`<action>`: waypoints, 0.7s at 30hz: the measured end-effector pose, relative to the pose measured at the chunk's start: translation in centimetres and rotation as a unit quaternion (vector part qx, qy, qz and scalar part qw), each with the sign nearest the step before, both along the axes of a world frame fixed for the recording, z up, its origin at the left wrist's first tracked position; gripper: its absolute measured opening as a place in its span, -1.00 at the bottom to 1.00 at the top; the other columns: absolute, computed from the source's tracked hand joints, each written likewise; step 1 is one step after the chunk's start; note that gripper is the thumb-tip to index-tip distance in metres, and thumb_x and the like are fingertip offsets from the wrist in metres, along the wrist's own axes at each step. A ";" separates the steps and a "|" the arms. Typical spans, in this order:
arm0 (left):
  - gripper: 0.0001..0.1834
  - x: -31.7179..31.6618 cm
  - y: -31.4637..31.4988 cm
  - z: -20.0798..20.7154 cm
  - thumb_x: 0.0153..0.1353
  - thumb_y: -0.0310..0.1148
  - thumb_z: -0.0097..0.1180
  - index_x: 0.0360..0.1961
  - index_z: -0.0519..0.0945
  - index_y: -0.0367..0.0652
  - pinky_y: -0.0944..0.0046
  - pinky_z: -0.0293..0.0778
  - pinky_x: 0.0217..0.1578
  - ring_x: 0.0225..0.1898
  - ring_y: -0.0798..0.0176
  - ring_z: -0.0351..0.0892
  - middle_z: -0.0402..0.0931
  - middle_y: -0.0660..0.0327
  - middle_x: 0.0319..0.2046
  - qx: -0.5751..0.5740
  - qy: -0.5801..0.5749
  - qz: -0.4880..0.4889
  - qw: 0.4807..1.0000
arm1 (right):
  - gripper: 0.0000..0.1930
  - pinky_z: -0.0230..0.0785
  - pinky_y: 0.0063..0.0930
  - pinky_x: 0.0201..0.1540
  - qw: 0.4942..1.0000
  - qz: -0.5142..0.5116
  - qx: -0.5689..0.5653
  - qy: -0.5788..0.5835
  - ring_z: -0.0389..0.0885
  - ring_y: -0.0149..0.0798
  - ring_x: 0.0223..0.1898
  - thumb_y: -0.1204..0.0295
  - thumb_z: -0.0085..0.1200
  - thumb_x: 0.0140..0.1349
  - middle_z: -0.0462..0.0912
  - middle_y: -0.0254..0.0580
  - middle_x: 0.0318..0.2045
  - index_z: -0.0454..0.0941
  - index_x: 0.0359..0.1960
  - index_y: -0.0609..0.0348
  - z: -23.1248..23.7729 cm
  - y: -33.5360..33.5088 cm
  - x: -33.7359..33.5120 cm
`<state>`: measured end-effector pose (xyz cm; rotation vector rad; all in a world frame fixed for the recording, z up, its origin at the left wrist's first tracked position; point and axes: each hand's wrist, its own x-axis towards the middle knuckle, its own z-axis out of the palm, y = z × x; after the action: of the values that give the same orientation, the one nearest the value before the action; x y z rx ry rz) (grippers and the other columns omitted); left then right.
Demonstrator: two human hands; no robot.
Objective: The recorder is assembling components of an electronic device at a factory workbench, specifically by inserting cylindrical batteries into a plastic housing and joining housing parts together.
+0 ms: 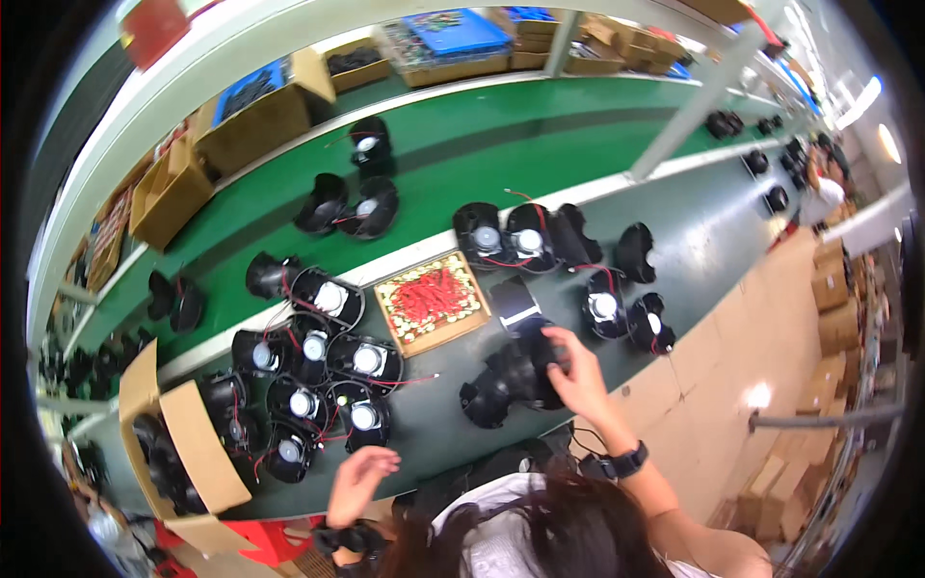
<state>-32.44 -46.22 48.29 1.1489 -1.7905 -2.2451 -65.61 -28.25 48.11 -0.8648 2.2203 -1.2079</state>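
My right hand (578,376) grips the edge of a curved black plastic shell (528,364), its thumb and fingers bent round the rim. The shell is blurred, and part of it is hidden behind the fingers. Directly beside it, toward the left, a black shell (485,400) lies on the dark bench. Over the bench's near edge hovers my left hand (361,480), fingers stretched out, holding nothing. Nearest to that hand is a black housing (364,414) with a round silver part and red wires. A dark flat piece with a white strip (517,316) lies beyond the gripped shell.
A shallow cardboard tray (403,345) holds red leads with pale ends. Several wired black housings (368,358) crowd the bench on the left, others (604,306) on the right. An open carton (207,453) with black shells stands left. A green conveyor (462,144) runs behind.
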 end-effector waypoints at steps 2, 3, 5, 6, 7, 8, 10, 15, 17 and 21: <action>-0.74 -2.9 1.7 -2.1 0.28 -0.44 0.06 -0.02 0.49 -0.25 0.33 0.46 -0.11 -0.14 0.34 0.55 0.55 0.13 -0.10 0.048 0.003 -0.010 0.999 | -0.26 0.44 -0.35 -0.19 0.997 -0.053 0.027 -0.056 0.56 -0.18 -0.30 0.63 0.05 -0.02 0.50 0.02 -0.07 0.12 0.28 0.09 -0.8 -0.6 1.5; -0.67 -4.7 2.6 -3.4 0.26 -0.46 0.09 0.05 0.45 -0.23 0.32 0.46 -0.09 -0.12 0.32 0.55 0.49 0.10 -0.02 0.014 0.017 -0.025 0.999 | -0.20 0.43 -0.30 -0.13 0.998 -0.058 0.030 -0.013 0.55 -0.12 -0.21 0.62 0.09 -0.04 0.44 0.08 0.00 0.05 0.31 0.10 -2.5 -0.3 1.8; -0.46 -7.6 3.5 -5.3 0.23 -0.48 0.14 0.23 0.28 -0.17 0.29 0.44 -0.02 -0.05 0.28 0.52 0.28 0.04 0.19 0.002 0.041 -0.057 0.997 | -0.10 0.31 -0.20 0.11 0.986 -0.038 0.098 0.127 0.43 0.07 0.06 0.58 0.20 -0.07 0.26 0.23 0.14 -0.03 0.35 0.14 -3.8 -0.3 2.4; -0.43 -8.9 3.3 -6.1 0.23 -0.48 0.14 0.25 0.25 -0.17 0.29 0.43 -0.01 -0.04 0.28 0.51 0.26 0.04 0.20 0.014 0.054 -0.060 0.997 | -0.08 0.30 -0.22 0.12 0.992 -0.046 0.067 0.095 0.43 0.03 0.06 0.57 0.21 -0.07 0.28 0.19 0.13 -0.05 0.36 0.13 -4.6 0.1 1.9; -0.40 -10.1 3.2 -6.8 0.23 -0.48 0.14 0.28 0.23 -0.16 0.28 0.43 0.00 -0.03 0.27 0.50 0.24 0.03 0.22 0.026 0.064 -0.059 0.996 | -0.06 0.29 -0.25 0.12 0.996 -0.050 0.034 0.062 0.42 0.00 0.06 0.56 0.23 -0.07 0.30 0.15 0.12 -0.06 0.36 0.12 -6.1 0.5 1.2; -0.37 -11.0 3.1 -7.1 0.22 -0.48 0.15 0.30 0.20 -0.16 0.28 0.43 0.01 -0.01 0.27 0.50 0.22 0.03 0.23 0.039 0.075 -0.057 0.995 | -0.05 0.28 -0.27 0.13 0.998 -0.052 0.001 0.030 0.42 -0.04 0.06 0.55 0.25 -0.07 0.32 0.12 0.10 -0.07 0.37 0.12 -7.4 1.1 0.7; -0.31 -12.1 3.0 -6.9 0.20 -0.53 0.16 0.32 0.15 -0.16 0.28 0.42 0.04 0.02 0.28 0.47 0.16 0.04 0.28 0.060 0.085 -0.105 0.989 | 0.02 0.31 -0.29 0.14 0.958 -0.017 -0.064 -0.280 0.40 -0.11 0.12 0.67 0.18 -0.04 0.34 0.10 0.12 -0.17 0.43 -0.10 -6.4 0.9 0.4; -0.33 -12.7 4.1 -5.7 0.17 -0.62 0.13 0.31 0.19 -0.21 0.26 0.39 0.09 0.06 0.29 0.45 0.10 0.12 0.34 0.119 0.098 -0.165 0.974 | -0.11 0.37 -0.40 0.09 0.954 -0.031 -0.070 -0.291 0.45 -0.22 0.12 0.81 0.04 -0.08 0.42 -0.01 0.13 0.11 0.37 -0.05 -9.3 2.2 1.1; -0.34 -13.1 4.5 -4.6 0.16 -0.65 0.09 0.30 0.20 -0.25 0.19 0.34 0.16 0.14 0.22 0.40 0.05 0.05 0.36 0.131 0.132 -0.153 0.971 | -0.16 0.35 -0.41 0.09 0.930 -0.069 -0.085 -0.352 0.48 -0.21 0.10 0.81 0.06 -0.07 0.52 -0.05 0.05 0.21 0.33 -0.05 -9.0 2.8 0.4; -0.36 -14.2 5.1 -1.0 0.13 -0.68 0.04 0.28 0.21 -0.32 0.04 0.17 0.26 0.31 0.02 0.21 -0.05 -0.08 0.39 0.126 0.232 -0.123 0.957 | -0.32 0.35 -0.37 0.10 0.905 -0.142 -0.110 -0.386 0.51 -0.24 0.05 0.81 0.09 -0.07 0.57 -0.14 -0.01 0.30 0.20 0.22 -3.3 2.3 -3.1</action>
<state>-46.61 -41.15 47.33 0.3672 -1.5566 -2.6526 -68.69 -25.92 44.82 -0.0643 1.5950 -1.6034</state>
